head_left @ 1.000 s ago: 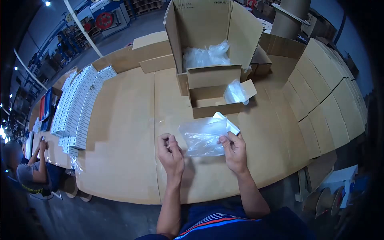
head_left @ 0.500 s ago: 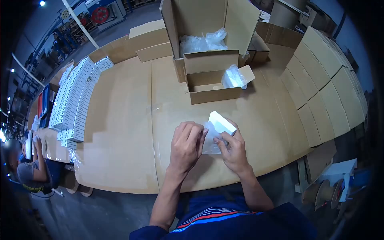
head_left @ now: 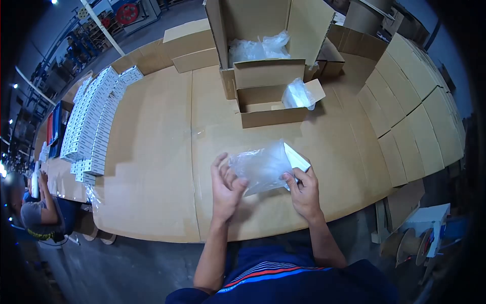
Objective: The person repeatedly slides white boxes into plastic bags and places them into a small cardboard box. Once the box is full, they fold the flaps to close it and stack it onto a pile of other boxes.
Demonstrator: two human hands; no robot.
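A clear plastic bag (head_left: 263, 166) stretches between my two hands above the cardboard-covered table. At its right end is a white box (head_left: 296, 159), partly behind the plastic. My right hand (head_left: 304, 188) pinches the box and the bag's edge between thumb and fingers. Beside the bag's left end is my left hand (head_left: 227, 186), its fingers apart and curved, the plastic close to or touching them. Beyond the hands stands an open brown carton (head_left: 273, 119) with a plastic-wrapped item (head_left: 297, 95) at its right end.
A large open carton (head_left: 255, 20) at the back holds clear plastic bags. Stacked white boxes (head_left: 91, 121) line the table's left side, and brown cartons (head_left: 415, 111) are piled at the right. A person (head_left: 43, 213) sits at the far left. Reels (head_left: 407, 245) stand low right.
The plastic bag has been spread out to the left of the white box. My left hand has moved slightly left and its fingers have opened. My right hand has shifted slightly right with the box.
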